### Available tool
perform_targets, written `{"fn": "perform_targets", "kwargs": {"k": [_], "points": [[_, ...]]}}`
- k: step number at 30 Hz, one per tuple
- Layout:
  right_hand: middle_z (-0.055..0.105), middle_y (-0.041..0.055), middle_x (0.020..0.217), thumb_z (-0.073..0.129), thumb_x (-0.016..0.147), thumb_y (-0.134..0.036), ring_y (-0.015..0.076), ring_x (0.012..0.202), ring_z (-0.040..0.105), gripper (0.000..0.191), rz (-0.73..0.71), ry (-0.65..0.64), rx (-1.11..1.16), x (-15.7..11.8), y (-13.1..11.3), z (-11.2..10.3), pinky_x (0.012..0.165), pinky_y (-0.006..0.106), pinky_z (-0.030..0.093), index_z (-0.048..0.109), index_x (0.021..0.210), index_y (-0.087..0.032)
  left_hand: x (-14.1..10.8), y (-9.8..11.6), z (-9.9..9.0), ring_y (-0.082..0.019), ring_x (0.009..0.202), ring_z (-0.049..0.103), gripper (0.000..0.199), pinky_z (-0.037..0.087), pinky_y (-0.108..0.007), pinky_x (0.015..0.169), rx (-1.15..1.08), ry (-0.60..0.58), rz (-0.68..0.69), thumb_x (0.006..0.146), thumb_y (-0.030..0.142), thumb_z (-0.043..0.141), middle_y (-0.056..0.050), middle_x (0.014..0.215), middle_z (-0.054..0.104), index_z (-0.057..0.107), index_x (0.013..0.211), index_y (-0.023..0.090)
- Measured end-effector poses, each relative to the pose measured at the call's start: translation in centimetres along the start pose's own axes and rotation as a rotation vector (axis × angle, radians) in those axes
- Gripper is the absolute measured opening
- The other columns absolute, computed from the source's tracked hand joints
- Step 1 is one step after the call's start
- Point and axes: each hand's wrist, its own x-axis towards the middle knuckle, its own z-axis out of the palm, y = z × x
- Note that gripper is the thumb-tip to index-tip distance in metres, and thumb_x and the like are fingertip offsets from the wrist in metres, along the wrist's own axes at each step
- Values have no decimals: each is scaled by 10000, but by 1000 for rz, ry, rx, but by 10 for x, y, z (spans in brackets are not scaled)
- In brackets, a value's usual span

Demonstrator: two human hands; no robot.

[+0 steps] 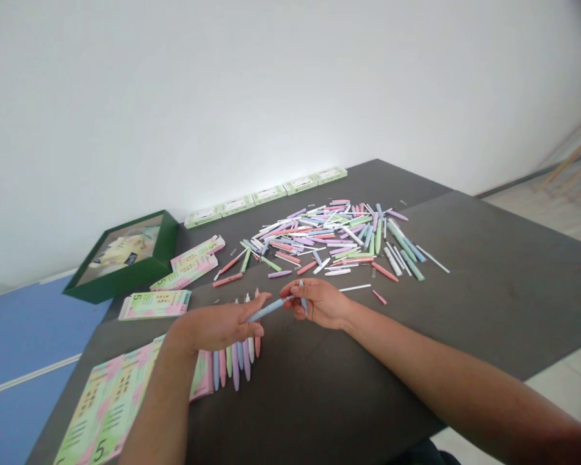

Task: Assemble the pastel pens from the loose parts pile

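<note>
Between my hands is a light blue pen point(269, 310), tilted up to the right. My left hand point(222, 323) holds its lower barrel between thumb and fingers. At the pen's upper right end my right hand point(322, 302) is closed, with a second light blue piece point(303, 298) between its fingers. Under and beside my left hand a row of pastel pens point(235, 365) lies side by side. Beyond my hands spreads a large heap of pen parts point(319, 236) in pink, blue, green, purple and white.
A green box point(167, 248) with plastic bags inside stands at the back left. Flat printed cartons point(99, 413) lie at the left, with more cartons point(155, 305) farther back. Several small green-white boxes point(236, 205) line the wall. A small pink piece point(380, 297) lies right of my hands.
</note>
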Motion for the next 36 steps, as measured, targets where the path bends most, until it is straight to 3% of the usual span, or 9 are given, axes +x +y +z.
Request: {"fn": "perform_targets", "kwargs": {"k": [17,26,36], "points": [[606,28,620,622,745,-200,65,450,493,132,24,9,-35,0,3,5,453,196,353,614,830,-99,-3,4,-3,-225,1278,290,758,232,-286,1016,8,-15,8,888,541,254,-150,1453,149,97,1408,12],[551,-16,558,642,707,-178,49,421,441,115,36,28,-163,-1,3,14,414,182,327,591,780,-106,-4,2,-2,-234,1276,293,771,260,-276,1002,-7,-21,10,884,560,250,-150,1450,154,98,1410,18],[633,17,588,514,777,-184,89,359,472,56,33,-59,-149,-1,2,8,385,202,337,486,819,-161,-11,6,-6,-224,1282,278,848,254,-258,997,-8,-10,15,845,667,199,-130,1457,121,106,1414,45]]}}
